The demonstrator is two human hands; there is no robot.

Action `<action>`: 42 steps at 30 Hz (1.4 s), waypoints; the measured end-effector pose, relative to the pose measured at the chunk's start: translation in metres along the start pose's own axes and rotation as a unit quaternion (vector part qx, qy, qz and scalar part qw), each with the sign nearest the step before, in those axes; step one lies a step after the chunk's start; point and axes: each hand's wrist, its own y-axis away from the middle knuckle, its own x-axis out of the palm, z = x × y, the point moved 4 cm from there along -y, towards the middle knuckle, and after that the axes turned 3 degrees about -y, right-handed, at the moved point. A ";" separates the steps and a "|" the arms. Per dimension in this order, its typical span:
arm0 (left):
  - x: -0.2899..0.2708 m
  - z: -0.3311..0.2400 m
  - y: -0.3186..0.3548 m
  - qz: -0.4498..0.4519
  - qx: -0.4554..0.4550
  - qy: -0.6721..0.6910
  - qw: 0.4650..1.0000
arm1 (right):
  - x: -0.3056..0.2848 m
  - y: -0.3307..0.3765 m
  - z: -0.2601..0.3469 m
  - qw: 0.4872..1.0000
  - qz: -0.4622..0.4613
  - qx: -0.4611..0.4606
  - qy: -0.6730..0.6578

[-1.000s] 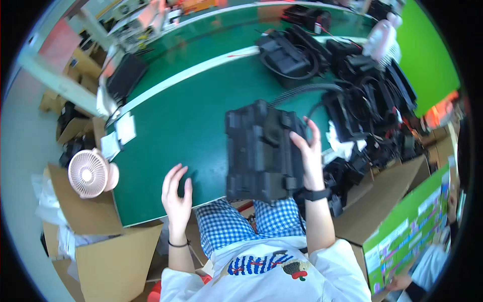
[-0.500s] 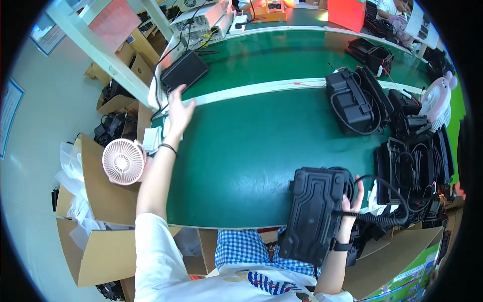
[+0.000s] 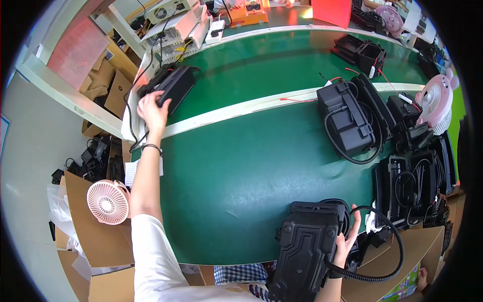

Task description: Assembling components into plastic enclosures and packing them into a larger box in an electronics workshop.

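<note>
My left hand [image 3: 152, 111] reaches far out to the left and grips the near end of a flat black box [image 3: 170, 85] lying on the green belt [image 3: 236, 166]. My right hand [image 3: 346, 240] holds a large black ribbed unit [image 3: 306, 251] by its right side at the belt's near edge. A thick black cable [image 3: 397, 251] loops out from this unit to the right. My checked lap shows just below it.
Several more black units with coiled cables [image 3: 347, 121] crowd the belt's right side. A pink fan [image 3: 107, 202] stands on cardboard boxes [image 3: 95, 241] at my left. Another pink fan [image 3: 433, 100] is at the far right. White devices and an orange one [image 3: 244, 12] sit beyond the belt.
My left hand has stretched farther and closed on the black box at the far left. The head view has swung left, and the large unit in my right hand has stayed at the near edge.
</note>
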 end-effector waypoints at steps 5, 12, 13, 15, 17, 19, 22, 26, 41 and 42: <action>-0.005 -0.069 -0.002 -0.013 0.025 0.121 0.992 | 0.000 0.001 0.000 1.000 0.005 0.000 -0.025; -0.046 -0.077 -0.014 -0.014 -0.121 0.306 0.944 | 0.004 -0.003 0.004 0.999 0.026 -0.015 -0.036; -0.056 -0.080 -0.013 -0.013 -0.088 0.385 0.919 | 0.006 -0.005 0.006 0.999 0.022 -0.026 -0.021; -0.077 -0.086 -0.011 0.009 -0.063 0.425 0.903 | 0.010 -0.005 0.009 0.998 0.030 -0.022 -0.050; -0.109 -0.093 0.000 0.030 -0.014 0.402 0.915 | 0.011 -0.003 0.006 0.989 0.030 0.055 -0.132; -0.136 -0.103 0.012 0.062 -0.025 0.415 0.907 | 0.011 0.000 0.003 0.981 0.037 0.089 -0.169; -0.183 -0.120 0.054 0.064 -0.022 0.411 0.909 | 0.003 0.000 -0.005 0.973 0.050 0.054 -0.219; -0.239 -0.138 0.118 0.032 -0.020 0.387 0.921 | -0.015 -0.007 -0.037 0.945 0.048 0.030 -0.321; -0.307 -0.201 0.237 -0.067 0.243 0.167 0.953 | -0.135 0.086 0.018 0.908 -0.084 0.005 -0.410; -0.308 -0.206 0.247 -0.049 0.279 0.151 0.947 | -0.148 0.095 0.023 0.905 -0.099 -0.007 -0.414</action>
